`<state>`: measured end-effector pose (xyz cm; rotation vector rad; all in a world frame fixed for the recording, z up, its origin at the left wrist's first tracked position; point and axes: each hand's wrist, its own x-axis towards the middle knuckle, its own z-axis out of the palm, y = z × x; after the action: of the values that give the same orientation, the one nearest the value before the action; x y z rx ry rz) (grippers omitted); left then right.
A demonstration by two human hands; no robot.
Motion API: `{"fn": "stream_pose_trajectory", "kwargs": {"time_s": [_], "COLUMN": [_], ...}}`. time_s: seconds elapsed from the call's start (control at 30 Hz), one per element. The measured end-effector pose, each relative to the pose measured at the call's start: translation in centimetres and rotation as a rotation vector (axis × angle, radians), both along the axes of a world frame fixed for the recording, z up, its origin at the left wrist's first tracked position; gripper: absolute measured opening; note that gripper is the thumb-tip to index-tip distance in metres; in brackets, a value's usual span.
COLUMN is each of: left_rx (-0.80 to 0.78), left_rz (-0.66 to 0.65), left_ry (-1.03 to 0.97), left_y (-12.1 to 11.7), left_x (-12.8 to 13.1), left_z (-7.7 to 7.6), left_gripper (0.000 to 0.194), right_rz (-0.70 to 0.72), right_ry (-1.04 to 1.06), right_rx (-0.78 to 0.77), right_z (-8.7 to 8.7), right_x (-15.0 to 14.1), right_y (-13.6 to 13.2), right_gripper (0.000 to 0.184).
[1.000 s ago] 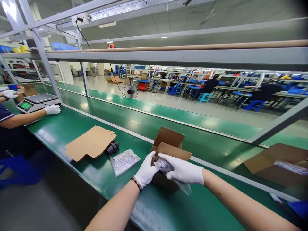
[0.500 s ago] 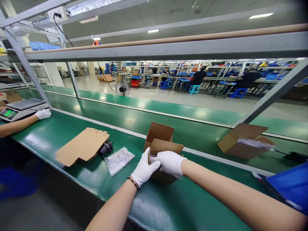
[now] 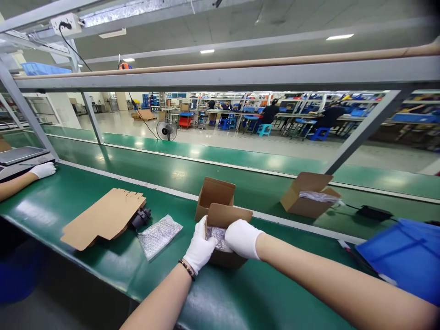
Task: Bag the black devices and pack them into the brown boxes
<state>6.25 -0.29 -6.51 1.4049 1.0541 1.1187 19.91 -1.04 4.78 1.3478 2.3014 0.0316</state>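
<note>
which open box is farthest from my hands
The rightmost box, with shiny wrap showing; the left hand grips the front box, and the back box is just behind it.

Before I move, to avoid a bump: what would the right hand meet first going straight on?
The right hand would probably first meet the bubble wrap inside the open box; its hidden fingertips may touch it.

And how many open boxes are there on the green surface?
3: front box between left hand and right hand, second box just behind it, third box farther right. A brown thing cut off at the left edge may be another.
</note>
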Motion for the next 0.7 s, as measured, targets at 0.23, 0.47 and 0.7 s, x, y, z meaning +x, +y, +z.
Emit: {"fn": "stream_pose_trajectory", "kwargs": {"time_s": [0.23,0.47,0.7], "left_rx": [-0.077,-0.052,0.414], "left_rz": [-0.057,-0.514,-0.537], "left_ry": [-0.043,0.343,0.567], "left_y": [-0.5,-0.7,0.1], "left_x": [3.1,4.2,4.5], "left_z": [-0.6,-0.4,-2.6], "left_gripper": [0.082,0.085,0.052], "right_rz": [-0.145,-0.314,-0.426], "right_ry": [0.192,0.14,0.139], "right_rx": [0.336,0.516,0.511], "right_z": [-3.7,-7.7,-5.4], "right_x": [1.9,9.1,13.5], "right_y": [-6.5,-2.0,13.8], "right_gripper": [0.047,0.049,0.022]}}
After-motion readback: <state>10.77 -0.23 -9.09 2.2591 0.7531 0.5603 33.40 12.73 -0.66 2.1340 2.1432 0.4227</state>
